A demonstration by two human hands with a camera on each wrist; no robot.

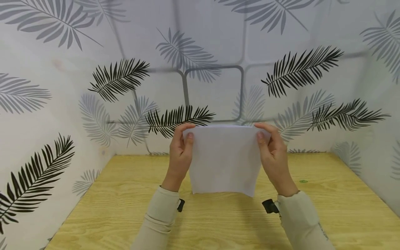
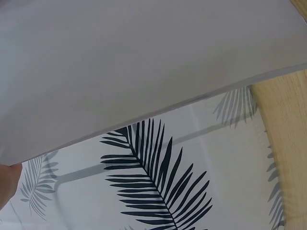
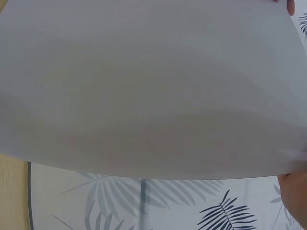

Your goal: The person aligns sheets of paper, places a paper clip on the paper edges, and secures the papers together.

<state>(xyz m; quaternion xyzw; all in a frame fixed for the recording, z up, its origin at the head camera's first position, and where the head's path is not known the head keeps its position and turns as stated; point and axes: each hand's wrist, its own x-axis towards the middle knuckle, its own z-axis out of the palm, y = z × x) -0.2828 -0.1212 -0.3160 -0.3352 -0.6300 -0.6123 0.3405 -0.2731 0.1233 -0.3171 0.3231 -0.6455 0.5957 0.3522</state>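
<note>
A white sheet of paper (image 1: 225,158) hangs upright above the table, held by its two upper corners. My left hand (image 1: 182,147) pinches the upper left corner between thumb and fingers. At the upper right corner my right hand (image 1: 272,149) pinches it the same way. The lower edge bows slightly, and the lower right corner dips a little. In the left wrist view the paper (image 2: 144,62) fills the upper part, with a bit of a hand (image 2: 8,182) at the left edge. The paper (image 3: 153,96) covers most of the right wrist view.
A wood-grain table (image 1: 125,208) lies below the hands. On its right side is a small green ring-like item (image 1: 303,181). White walls or curtains with leaf prints (image 1: 118,80) enclose the table at the back and sides.
</note>
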